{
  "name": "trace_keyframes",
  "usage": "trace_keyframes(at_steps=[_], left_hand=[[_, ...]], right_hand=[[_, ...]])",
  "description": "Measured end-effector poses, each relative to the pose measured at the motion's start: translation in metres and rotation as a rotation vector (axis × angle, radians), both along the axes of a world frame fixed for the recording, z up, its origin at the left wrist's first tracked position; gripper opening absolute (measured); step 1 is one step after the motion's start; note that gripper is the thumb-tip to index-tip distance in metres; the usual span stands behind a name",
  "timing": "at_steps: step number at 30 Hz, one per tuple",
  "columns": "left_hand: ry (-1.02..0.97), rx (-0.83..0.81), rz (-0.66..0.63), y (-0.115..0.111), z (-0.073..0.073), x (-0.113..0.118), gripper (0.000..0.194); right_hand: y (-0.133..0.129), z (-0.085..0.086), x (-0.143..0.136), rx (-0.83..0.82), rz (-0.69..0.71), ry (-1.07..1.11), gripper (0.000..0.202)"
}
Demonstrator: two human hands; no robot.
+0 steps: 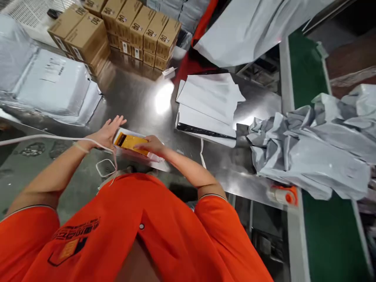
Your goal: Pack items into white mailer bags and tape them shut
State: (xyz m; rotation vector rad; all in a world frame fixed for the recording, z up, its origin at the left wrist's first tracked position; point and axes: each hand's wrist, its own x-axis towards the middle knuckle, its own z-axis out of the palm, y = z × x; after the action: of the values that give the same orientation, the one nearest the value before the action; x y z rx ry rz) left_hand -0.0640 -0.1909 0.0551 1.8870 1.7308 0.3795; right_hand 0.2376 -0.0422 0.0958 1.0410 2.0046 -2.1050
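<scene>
Near the front edge of the metal table, a yellow package [129, 141] with a dark end lies on a white bag [161, 165]. My right hand [152, 145] has its thumb and fingers closed on the right end of the package. At the package's left end is my left hand [108, 132], its fingers spread and pointing up and away, beside the white bag's edge. A white cord [58, 137] runs across my left wrist.
Brown boxes [141, 29] stand in rows at the back left, near wrapped white parcels [55, 82]. White sheets [208, 102] lie right of my hands. Crumpled grey bags [320, 145] spread over the right side, by a green conveyor belt [331, 235]. A tape roll [283, 196] sits at the edge.
</scene>
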Motion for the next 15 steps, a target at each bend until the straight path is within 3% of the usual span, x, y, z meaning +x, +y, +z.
trace_keyframes(at_steps=[3, 5, 7, 10, 13, 15], left_hand=[[0.136, -0.071, 0.019, 0.014, -0.009, 0.03, 0.147], [0.237, -0.073, 0.046, 0.016, -0.013, 0.041, 0.123], [0.329, -0.109, 0.024, 0.016, -0.012, 0.043, 0.107], [0.42, -0.174, 0.007, 0.017, -0.007, 0.039, 0.098], [0.406, -0.179, -0.015, 0.018, -0.006, 0.032, 0.096], [0.403, -0.166, -0.037, 0.018, -0.005, 0.024, 0.095]], right_hand=[[0.006, 0.004, 0.006, 0.046, 0.042, 0.015, 0.04], [0.017, 0.006, 0.028, 0.057, 0.086, 0.037, 0.043], [0.032, 0.007, 0.072, 0.075, 0.106, 0.035, 0.043], [0.055, 0.001, 0.17, 0.072, 0.073, -0.018, 0.049], [0.068, -0.023, 0.257, -0.019, -0.086, -0.105, 0.056], [0.067, -0.048, 0.281, -0.072, -0.175, -0.146, 0.053]])
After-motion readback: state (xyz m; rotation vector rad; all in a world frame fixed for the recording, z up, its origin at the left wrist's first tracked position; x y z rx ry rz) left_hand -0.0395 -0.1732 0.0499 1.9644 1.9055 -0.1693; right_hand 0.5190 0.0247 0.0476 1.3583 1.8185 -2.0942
